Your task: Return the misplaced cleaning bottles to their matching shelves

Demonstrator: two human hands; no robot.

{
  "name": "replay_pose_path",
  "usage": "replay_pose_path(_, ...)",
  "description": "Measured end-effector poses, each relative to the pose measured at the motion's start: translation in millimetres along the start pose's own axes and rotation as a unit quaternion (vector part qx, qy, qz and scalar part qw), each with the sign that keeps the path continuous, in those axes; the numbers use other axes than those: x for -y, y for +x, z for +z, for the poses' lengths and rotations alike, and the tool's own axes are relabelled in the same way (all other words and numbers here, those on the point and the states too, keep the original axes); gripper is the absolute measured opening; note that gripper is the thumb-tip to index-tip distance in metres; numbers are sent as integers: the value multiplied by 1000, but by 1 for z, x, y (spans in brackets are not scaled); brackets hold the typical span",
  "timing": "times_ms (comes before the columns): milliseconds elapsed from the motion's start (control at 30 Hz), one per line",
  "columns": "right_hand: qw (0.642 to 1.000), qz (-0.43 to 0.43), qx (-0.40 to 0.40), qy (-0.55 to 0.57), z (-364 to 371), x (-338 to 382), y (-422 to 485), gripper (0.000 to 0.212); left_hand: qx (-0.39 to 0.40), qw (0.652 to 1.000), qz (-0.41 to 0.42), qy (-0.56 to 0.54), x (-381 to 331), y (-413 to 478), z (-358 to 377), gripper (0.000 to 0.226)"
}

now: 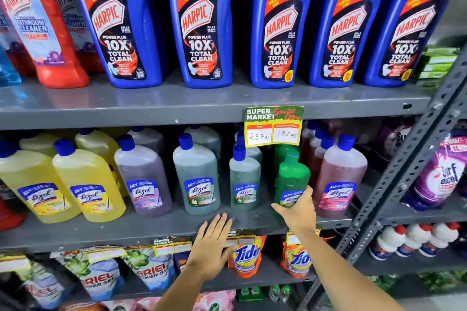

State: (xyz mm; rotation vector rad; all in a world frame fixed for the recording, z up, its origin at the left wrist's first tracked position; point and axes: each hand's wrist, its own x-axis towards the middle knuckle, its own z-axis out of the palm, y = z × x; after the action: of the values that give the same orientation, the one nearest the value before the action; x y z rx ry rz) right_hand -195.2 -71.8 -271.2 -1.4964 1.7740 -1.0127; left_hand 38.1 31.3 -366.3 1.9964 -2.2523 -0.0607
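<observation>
My right hand [299, 212] grips the lower part of a green Lizol bottle [292, 179], which stands tilted slightly on the middle shelf [151, 232] between a small pale-green Lizol bottle [244, 182] and a pink one [340, 177]. More green bottles stand behind it. My left hand [214, 242] is flat and open over the front edge of that shelf, holding nothing. Yellow [88, 184], purple [142, 177] and grey-green [195, 177] Lizol bottles line the shelf to the left.
Blue Harpic bottles [202, 23] and a red Harpic bottle [45, 28] fill the upper shelf. A price tag [274, 126] hangs from its edge. Ariel and Tide pouches [246, 255] sit below. A slotted metal upright [404, 171] divides off the right-hand rack.
</observation>
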Motion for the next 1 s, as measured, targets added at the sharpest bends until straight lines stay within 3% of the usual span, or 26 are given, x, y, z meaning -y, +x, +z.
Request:
replay_pose_path(300,1000,-8,13,10,4,-2,14,83,-34,999,21,-7,1,1,0,66)
replay_pose_path(700,997,-36,71,-4,-6,-10,26,79,17,1000,-8,2,-1,-3,-3,63)
replay_pose_path(1000,997,-38,67,8,-5,-11,24,89,29,999,-20,-5,-5,-4,-10,64)
